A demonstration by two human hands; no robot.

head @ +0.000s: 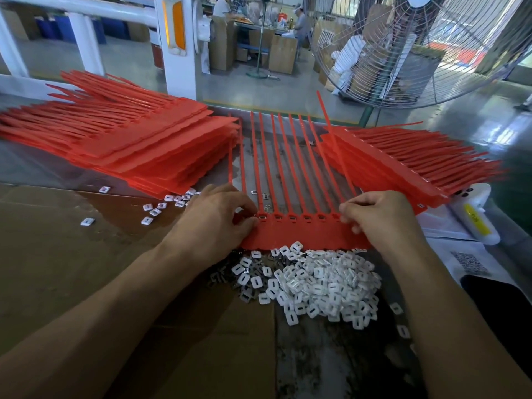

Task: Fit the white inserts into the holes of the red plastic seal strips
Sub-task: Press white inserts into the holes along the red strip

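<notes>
Holding the red seal strip (305, 234) flat on the bench (72, 269), left hand (214, 217) pinching its left end, right hand (383, 217) curled on the right end. So both grips are closed on the strip. Its row of holes runs left-right between my hands, tails pointing away from me. White inserts (322, 283) sit piled just on my side of the strip, slightly nearer my right hand, so that's probably the one to reach.

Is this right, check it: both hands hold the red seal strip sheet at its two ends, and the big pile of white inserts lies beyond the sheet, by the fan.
Not quite. The head view shows the left hand and right hand holding the red seal strip sheet at its ends, but the pile of white inserts lies on the near side, toward the person.
</notes>
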